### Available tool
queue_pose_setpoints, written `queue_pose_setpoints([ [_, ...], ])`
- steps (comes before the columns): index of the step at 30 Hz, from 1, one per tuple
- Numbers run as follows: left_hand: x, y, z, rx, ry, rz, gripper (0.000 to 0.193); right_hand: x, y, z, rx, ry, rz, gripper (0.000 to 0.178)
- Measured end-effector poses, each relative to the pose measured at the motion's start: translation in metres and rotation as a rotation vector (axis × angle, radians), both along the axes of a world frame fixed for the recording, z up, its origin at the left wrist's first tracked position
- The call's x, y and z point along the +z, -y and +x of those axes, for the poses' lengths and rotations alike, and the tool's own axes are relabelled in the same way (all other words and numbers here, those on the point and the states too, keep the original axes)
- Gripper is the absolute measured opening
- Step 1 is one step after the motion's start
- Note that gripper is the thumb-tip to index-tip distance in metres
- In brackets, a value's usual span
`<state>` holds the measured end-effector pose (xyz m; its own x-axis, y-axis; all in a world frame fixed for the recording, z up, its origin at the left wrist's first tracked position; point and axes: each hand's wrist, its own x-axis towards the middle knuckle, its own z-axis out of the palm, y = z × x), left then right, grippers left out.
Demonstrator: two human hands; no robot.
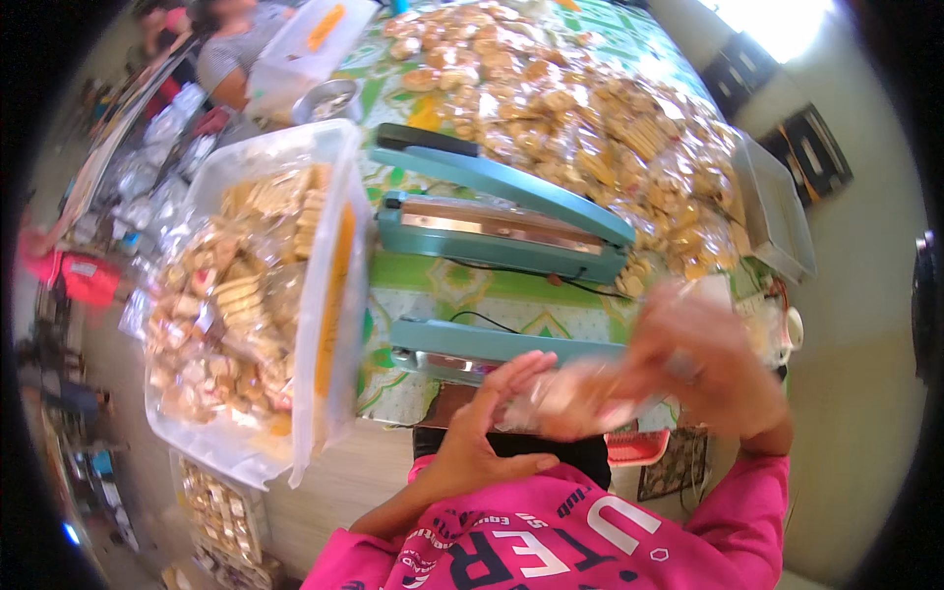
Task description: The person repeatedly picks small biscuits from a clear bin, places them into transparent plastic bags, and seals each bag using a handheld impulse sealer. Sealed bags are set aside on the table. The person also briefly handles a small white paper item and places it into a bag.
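A clear plastic bag of pale brown snack pieces (575, 401) is between my hands, above the table's near edge. My left hand (482, 423) holds the bag's left end, fingers stretched along its far side and thumb apart on the near side. At the bag's other end is my right hand (703, 359), its fingers curled and smeared by motion, so their grip is unclear. Just beyond the bag lies a blue-green bar heat sealer (492, 344), partly hidden by my hands. A second blue-green sealer (501, 231) stands behind it, its arm raised.
A translucent plastic tub (329, 295) full of bagged snacks stands at the left. Bagged snacks (580, 108) heap across the far table, beside an upright clear bin (772, 206). Black cords run near the sealers. A person (231, 59) sits at the far left.
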<state>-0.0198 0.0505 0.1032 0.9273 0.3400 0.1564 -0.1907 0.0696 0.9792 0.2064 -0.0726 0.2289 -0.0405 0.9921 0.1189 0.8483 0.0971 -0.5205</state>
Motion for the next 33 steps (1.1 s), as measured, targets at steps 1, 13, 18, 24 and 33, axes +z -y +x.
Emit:
queue_pose_setpoints([
  [1, 0.008, -0.004, -0.006, 0.069, -0.004, -0.002, 0.093, 0.006, -0.001, 0.016, -0.144, 0.015, 0.149, 0.026],
  [13, 0.119, -0.129, -0.121, 0.942, -0.365, 1.041, 0.024, -0.002, 0.033, 0.15, -0.67, 0.178, 0.518, 0.013],
  [18, 0.107, -0.219, -0.099, 0.747, -0.578, 1.209, 0.024, 0.001, 0.024, 0.083, -0.64, 0.216, 0.45, 0.008],
  [24, 0.074, -0.278, -0.056, 0.547, -0.822, 1.386, 0.039, 0.009, 0.032, 0.047, -0.622, 0.224, 0.448, 0.009],
  [33, 0.047, -0.365, -0.027, 0.824, -0.499, 1.505, 0.02, 0.01, 0.047, 0.032, -0.624, 0.117, 0.408, 0.009],
])
